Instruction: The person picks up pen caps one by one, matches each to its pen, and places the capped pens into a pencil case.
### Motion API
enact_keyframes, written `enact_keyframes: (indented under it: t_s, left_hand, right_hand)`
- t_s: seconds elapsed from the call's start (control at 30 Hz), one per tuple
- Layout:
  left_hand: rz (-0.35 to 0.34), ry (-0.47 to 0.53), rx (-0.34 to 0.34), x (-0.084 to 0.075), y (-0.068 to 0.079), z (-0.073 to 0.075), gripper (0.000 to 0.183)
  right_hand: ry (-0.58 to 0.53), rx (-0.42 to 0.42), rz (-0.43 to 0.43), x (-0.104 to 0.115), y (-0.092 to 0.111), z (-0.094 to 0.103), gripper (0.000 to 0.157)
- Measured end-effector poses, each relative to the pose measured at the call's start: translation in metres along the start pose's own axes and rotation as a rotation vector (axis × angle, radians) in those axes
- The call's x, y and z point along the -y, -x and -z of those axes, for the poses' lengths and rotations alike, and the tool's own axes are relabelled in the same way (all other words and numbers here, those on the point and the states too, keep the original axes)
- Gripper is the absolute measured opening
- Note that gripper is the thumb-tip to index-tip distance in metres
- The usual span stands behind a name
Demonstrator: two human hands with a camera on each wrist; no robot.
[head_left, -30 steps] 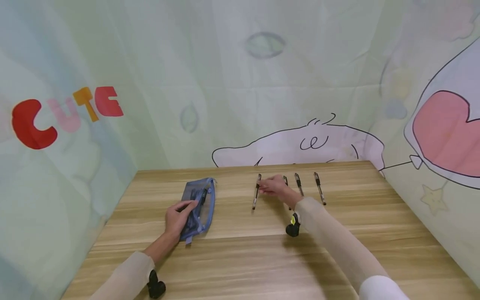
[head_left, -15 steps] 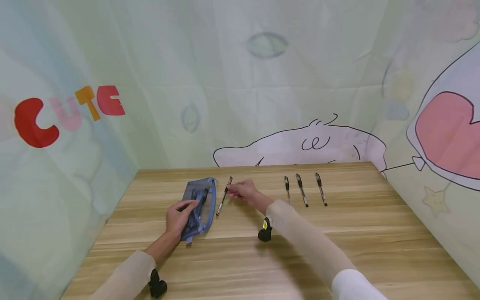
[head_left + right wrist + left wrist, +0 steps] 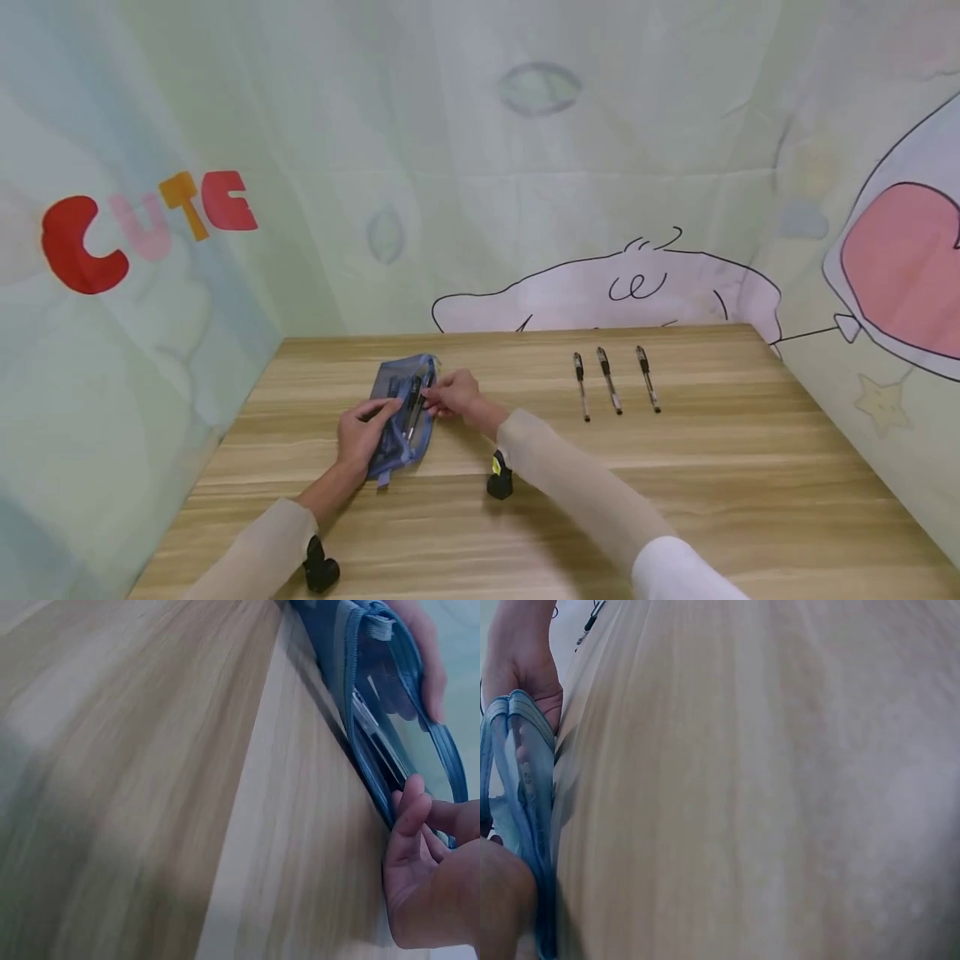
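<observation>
A translucent blue zippered mesh pouch (image 3: 396, 368) lies on the table with its mouth gaping toward the right. My left hand (image 3: 362, 435) pinches the pouch's upper side and lifts it. Dark pens show through the mesh; how many is hard to tell. At the mouth, my right hand (image 3: 456, 393) grips a black-capped clear pen with thumb and fingers. In the right wrist view this pen (image 3: 376, 733) lies within the zippered opening, and my right fingertips (image 3: 414, 802) reach in at the zip edge. The left wrist view shows the pouch (image 3: 532, 772) between both hands.
Three similar pens lie apart in a row on the right: the nearest pen (image 3: 581, 385), a middle pen (image 3: 609, 381) and a far-right pen (image 3: 648, 379). The wooden table (image 3: 585, 483) ends at a printed fabric wall (image 3: 495, 208).
My right hand has carried a pen leftward from the row across the table and into the pouch's mouth. My left hand keeps its hold on the pouch.
</observation>
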State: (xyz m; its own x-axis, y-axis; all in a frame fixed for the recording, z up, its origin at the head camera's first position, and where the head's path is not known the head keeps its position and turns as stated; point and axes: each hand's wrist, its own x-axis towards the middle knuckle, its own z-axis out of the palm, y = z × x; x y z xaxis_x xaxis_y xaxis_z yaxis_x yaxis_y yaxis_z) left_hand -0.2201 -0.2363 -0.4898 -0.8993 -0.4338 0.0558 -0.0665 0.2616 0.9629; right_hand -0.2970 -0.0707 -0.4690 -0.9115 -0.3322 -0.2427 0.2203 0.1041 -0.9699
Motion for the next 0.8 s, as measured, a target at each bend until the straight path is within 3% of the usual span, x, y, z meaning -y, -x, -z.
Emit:
enact_keyframes:
  t_s: [0.37, 0.63, 0.8]
  left_hand:
    - [-0.01, 0.063, 0.005, 0.0, 0.0, -0.001, 0.031]
    - [0.019, 0.039, 0.018, -0.004, 0.002, -0.001, 0.034]
    - [0.024, 0.027, 0.005, -0.003, 0.002, 0.001, 0.034]
  right_hand:
    - [0.15, -0.071, 0.032, 0.004, 0.008, -0.017, 0.014]
    - [0.108, -0.054, 0.031, 0.001, 0.004, -0.025, 0.014]
    - [0.081, -0.003, 0.024, 0.002, 0.006, -0.019, 0.016]
